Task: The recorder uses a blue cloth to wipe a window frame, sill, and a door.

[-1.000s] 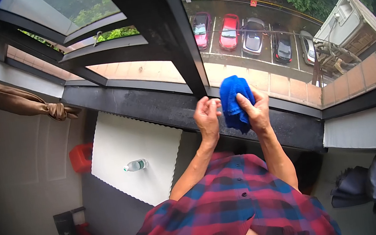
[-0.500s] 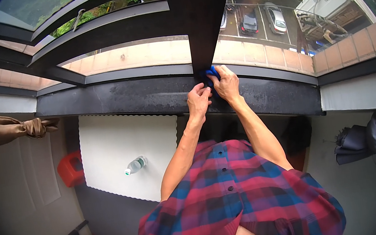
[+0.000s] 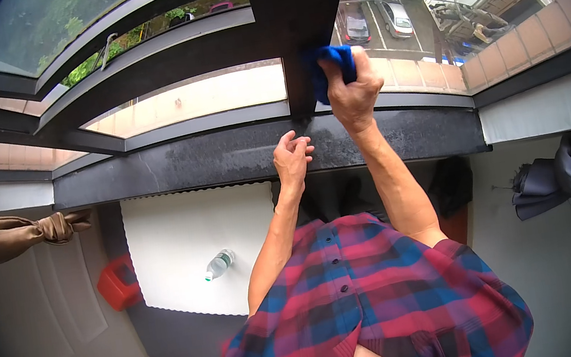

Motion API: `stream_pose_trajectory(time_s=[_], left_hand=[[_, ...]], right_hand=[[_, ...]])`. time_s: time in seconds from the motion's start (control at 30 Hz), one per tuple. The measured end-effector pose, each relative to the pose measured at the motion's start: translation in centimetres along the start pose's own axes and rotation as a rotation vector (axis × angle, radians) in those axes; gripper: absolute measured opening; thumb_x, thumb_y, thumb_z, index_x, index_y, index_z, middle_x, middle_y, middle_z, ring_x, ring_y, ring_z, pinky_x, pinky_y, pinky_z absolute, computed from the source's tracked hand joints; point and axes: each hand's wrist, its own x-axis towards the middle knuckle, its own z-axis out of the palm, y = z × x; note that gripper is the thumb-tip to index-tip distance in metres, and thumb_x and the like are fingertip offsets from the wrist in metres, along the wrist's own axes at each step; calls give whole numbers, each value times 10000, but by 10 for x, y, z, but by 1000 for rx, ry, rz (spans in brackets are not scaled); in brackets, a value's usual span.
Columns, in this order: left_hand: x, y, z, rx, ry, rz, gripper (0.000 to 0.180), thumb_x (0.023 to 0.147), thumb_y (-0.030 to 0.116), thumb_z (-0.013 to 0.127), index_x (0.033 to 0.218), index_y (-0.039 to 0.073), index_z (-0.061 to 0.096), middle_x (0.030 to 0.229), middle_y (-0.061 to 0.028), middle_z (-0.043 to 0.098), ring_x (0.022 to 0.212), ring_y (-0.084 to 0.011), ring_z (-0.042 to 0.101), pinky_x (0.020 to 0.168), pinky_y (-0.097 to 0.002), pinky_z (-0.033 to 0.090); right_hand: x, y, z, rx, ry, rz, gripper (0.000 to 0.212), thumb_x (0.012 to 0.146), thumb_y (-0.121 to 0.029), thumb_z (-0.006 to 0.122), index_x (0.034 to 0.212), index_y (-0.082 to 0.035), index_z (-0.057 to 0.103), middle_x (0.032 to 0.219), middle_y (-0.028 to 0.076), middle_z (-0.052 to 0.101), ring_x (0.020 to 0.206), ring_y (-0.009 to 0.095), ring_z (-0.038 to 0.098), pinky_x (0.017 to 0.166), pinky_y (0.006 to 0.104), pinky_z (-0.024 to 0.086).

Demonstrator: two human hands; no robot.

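Note:
A bunched blue cloth (image 3: 336, 69) is pressed against the dark upright window post (image 3: 287, 10), with my right hand (image 3: 356, 99) wrapped round it. Motion smears the cloth a little. Lower down, my left hand (image 3: 291, 159) hovers just over the black windowsill (image 3: 216, 155); its fingers are loosely bent and apart, holding nothing. Damp-looking marks show on the sill beside the foot of the post.
An opened window sash (image 3: 157, 47) takes up the upper left. Below the sill stands a white scallop-edged table (image 3: 171, 246) with a clear bottle (image 3: 219, 264) on it. A red container (image 3: 118, 284) is left of the table. Tied curtains (image 3: 56, 230) hang at both sides.
My right hand has moved up the post from its foot, taking the blue cloth along. My left hand has come away from the cloth and lowered slightly. The view has shifted a little.

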Motion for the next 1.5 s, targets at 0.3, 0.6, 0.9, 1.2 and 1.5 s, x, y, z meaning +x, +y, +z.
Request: stream_pose_trajectory(time_s=[0.3,0.6,0.9,1.2,1.5], left_hand=[[25,18,-2,420,300,469,338,915,97,685,1212,-50,619,1135,-113,715,951,-195,705,805,-316,562],[32,39,14,428,254,539,376,905,81,686,1243,-54,592,1181,-144,688,938,-207,711,837,-328,549],[32,51,29,462,259,624,342,881,107,699,1199,-2,635,1049,-119,707,827,-234,689,798,-372,529],[32,45,35,448,220,630,337,864,81,693,1191,22,635,1057,-130,673,853,-243,688,817,-388,521],[25,47,34,470,217,583,411,861,98,698,1257,16,623,998,-139,728,900,-239,713,856,-371,526]], right_hand=[[-115,80,4,-138,-184,231,185,802,-116,796,907,-44,661,799,137,645,692,354,646,621,413,500],[80,-53,1,128,277,-44,240,788,-126,845,878,-47,636,688,70,636,566,188,612,560,297,479],[229,-158,-26,4,366,-340,334,793,-254,843,849,-23,607,649,136,666,584,303,685,572,365,510],[269,-234,-57,92,249,-258,214,862,-153,740,834,48,672,693,217,699,641,330,721,623,398,547],[140,-97,-21,-42,174,-102,341,793,-255,825,817,-34,566,648,161,640,591,364,663,565,413,499]])
